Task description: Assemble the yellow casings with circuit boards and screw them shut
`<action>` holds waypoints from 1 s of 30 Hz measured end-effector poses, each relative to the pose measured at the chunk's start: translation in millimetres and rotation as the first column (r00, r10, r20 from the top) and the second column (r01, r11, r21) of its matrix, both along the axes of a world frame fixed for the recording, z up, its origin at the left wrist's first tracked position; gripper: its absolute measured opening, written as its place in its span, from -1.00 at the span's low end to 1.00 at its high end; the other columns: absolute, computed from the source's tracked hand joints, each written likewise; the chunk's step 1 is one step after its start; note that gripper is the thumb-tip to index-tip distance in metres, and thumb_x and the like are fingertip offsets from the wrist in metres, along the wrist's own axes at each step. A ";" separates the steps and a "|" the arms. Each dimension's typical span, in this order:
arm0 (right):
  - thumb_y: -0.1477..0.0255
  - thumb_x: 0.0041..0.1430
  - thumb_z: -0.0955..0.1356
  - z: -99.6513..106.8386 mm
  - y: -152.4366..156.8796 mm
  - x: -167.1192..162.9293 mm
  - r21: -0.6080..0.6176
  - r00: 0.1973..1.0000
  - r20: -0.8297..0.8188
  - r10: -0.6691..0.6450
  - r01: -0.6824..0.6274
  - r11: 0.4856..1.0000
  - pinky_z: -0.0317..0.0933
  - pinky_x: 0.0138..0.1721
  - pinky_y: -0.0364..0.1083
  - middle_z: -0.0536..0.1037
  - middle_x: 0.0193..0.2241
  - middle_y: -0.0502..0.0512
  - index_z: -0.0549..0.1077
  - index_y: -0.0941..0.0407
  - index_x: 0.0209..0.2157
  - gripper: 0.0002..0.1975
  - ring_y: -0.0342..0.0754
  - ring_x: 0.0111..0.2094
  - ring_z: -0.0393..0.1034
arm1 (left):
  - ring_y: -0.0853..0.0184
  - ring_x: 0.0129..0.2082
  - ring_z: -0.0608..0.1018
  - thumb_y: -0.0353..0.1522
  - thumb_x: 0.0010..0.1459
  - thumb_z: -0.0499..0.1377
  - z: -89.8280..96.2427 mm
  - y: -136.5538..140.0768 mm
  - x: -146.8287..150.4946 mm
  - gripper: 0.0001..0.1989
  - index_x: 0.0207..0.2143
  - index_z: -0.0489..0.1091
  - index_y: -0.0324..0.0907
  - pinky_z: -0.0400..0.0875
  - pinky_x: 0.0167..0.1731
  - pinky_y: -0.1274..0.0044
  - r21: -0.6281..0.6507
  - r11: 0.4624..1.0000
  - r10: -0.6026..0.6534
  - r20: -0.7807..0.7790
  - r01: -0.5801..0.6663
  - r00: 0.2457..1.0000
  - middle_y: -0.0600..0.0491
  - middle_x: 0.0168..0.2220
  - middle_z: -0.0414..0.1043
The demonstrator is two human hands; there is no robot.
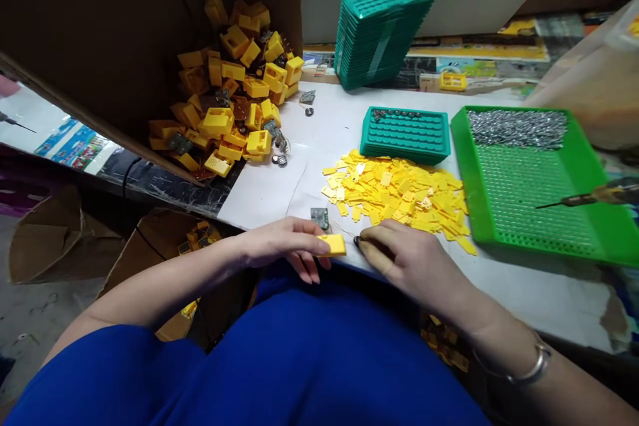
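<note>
My left hand is closed on a yellow plastic housing, thumb on top and fingers beneath, at the table's front edge. Just beyond it lies a small circuit board, with thin wires running toward my right hand. Between the thumb and fingertips of that hand is a small dark round speaker, partly hidden by the fingers. A heap of flat yellow plastic covers spreads just past my right hand.
A big cardboard box on its side spills yellow housings and circuit boards at left. Teal trays stand behind the covers, a taller wrapped stack farther back. At right, a green tray holds screws; a screwdriver hangs over it.
</note>
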State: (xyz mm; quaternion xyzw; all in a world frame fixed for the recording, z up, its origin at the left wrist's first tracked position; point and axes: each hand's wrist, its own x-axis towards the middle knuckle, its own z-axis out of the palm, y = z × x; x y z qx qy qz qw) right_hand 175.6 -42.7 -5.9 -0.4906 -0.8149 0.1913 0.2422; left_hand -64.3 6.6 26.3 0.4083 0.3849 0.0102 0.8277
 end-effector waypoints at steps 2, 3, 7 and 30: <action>0.31 0.28 0.30 1.2 4.2 5.2 -0.346 0.963 -0.257 -0.077 -0.017 0.938 0.23 -0.50 -0.13 0.50 -0.51 0.04 0.47 0.11 -0.42 -0.76 -0.12 -0.52 0.36 | 0.40 -0.47 0.54 -0.19 -0.10 0.41 -5.2 -6.2 6.0 -0.49 -0.16 0.33 -0.21 0.45 -0.46 0.53 0.014 1.000 0.012 0.001 -0.012 1.000 0.07 -0.35 0.47; 0.25 0.28 0.30 2.2 5.7 7.5 -0.491 0.924 -0.359 -0.134 -0.064 0.869 0.21 -0.54 -0.15 0.47 -0.55 0.02 0.46 0.11 -0.44 -0.72 -0.14 -0.55 0.33 | 0.42 -0.47 0.52 -0.24 -0.11 0.42 -7.0 -9.5 9.6 -0.48 -0.13 0.31 -0.21 0.43 -0.48 0.56 0.062 0.998 0.024 -0.001 -0.024 1.000 0.08 -0.34 0.46; 0.17 0.24 0.34 8.9 7.3 13.2 -0.620 0.820 -0.529 -0.218 -0.198 0.759 0.22 -0.57 -0.16 0.43 -0.57 -0.02 0.47 0.12 -0.38 -0.70 -0.17 -0.60 0.30 | 0.41 -0.33 0.50 -0.37 -0.05 0.39 -7.6 -17.7 25.2 -0.52 -0.09 0.30 -0.24 0.40 -0.38 0.57 0.269 0.954 0.126 0.050 -0.135 0.991 0.01 -0.23 0.47; 0.47 0.34 0.26 49.5 18.5 7.7 0.097 0.950 0.095 0.298 -0.307 0.947 0.16 -0.47 -0.15 0.47 -0.46 0.05 0.46 0.13 -0.40 -0.77 -0.15 -0.48 0.36 | 0.28 -0.18 0.57 -0.45 -0.07 0.38 -5.6 -8.0 43.6 -0.41 0.05 0.33 -0.15 0.43 -0.11 0.43 0.200 0.957 0.143 0.304 -0.210 0.942 0.01 -0.19 0.50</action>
